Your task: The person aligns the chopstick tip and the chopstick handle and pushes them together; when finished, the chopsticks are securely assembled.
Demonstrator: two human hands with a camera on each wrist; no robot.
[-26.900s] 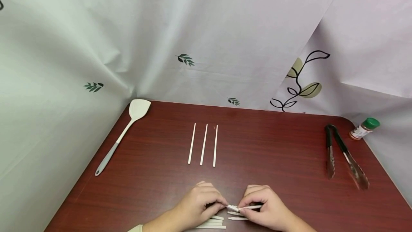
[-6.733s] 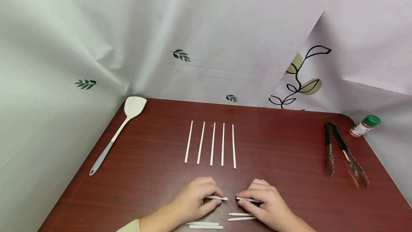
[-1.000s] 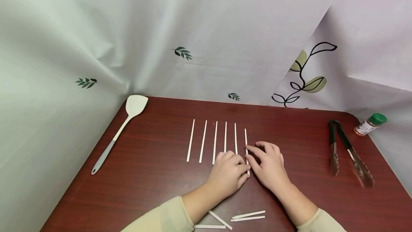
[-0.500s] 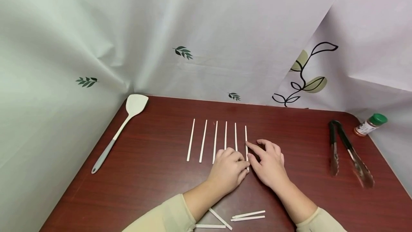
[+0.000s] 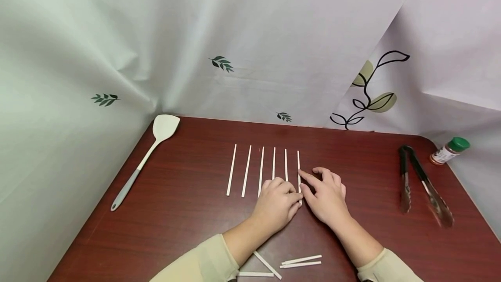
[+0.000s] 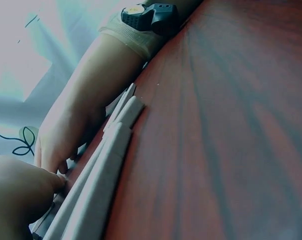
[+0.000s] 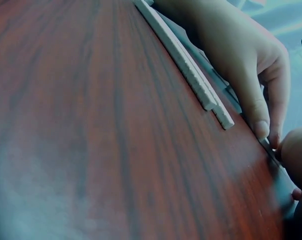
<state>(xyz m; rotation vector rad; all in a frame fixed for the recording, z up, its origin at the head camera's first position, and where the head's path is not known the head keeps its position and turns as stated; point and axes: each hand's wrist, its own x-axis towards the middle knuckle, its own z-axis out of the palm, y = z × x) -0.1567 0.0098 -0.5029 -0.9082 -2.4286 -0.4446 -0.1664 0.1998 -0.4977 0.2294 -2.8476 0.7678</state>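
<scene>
In the head view, several thin white sticks lie in a row on the dark red-brown table [image 5: 188, 177]. My left hand [image 5: 275, 206] pinches the near end of the rightmost white stick [image 5: 298, 160] between thumb and forefinger; it hides the near ends of neighbouring sticks. From the right side, the right hand [image 5: 326, 197] touches that same stick with its index fingertip and thumb, fingers fairly straight. The right wrist view catches the left hand [image 7: 241, 60] with thumb and finger at the stick, and the left wrist view shows the right hand [image 6: 61, 140] bent down beside it.
Shorter white sticks lie near the front edge: a pair with narrowed ends [image 5: 301, 264] and crossed ones [image 5: 268, 265] by the left forearm. A white spatula [image 5: 145, 160] lies left; tongs [image 5: 424, 182] and a green-capped seasoning jar [image 5: 450, 150] are at right. Curtains surround the table.
Since earlier, the row has grown to the right, and fewer short sticks lie in front. Over the last second both hands slid the rightmost stick slightly away, bringing its far end nearly level.
</scene>
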